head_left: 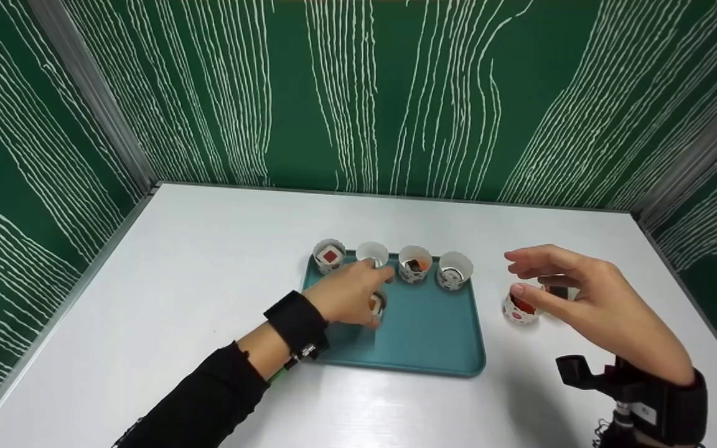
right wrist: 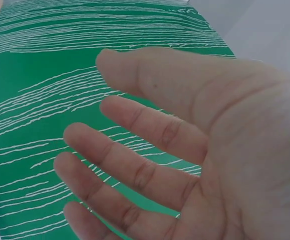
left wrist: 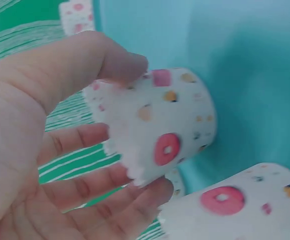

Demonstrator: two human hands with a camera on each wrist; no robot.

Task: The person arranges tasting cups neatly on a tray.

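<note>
My left hand (head_left: 346, 292) reaches over the blue-green tray (head_left: 427, 330) and grips a white paper cup (left wrist: 179, 115) printed with pink doughnuts. In the left wrist view the thumb lies on one side of its scalloped rim, with fingers on the other. Something white and orange shows in that cup in the head view. To the right of the tray, my right hand (head_left: 589, 298) hovers with loosely bent fingers and holds nothing. Below its fingers stands a paper cup (head_left: 516, 314) with red contents; a second cup (head_left: 559, 291) holding something dark is mostly hidden behind the hand.
Several paper cups line the tray's far edge. The leftmost cup (head_left: 321, 264) has a white piece with a red square; another cup (head_left: 415, 274) contains dark and orange pieces. The white table (head_left: 221, 249) meets green panels (head_left: 389, 124) with wavy white lines.
</note>
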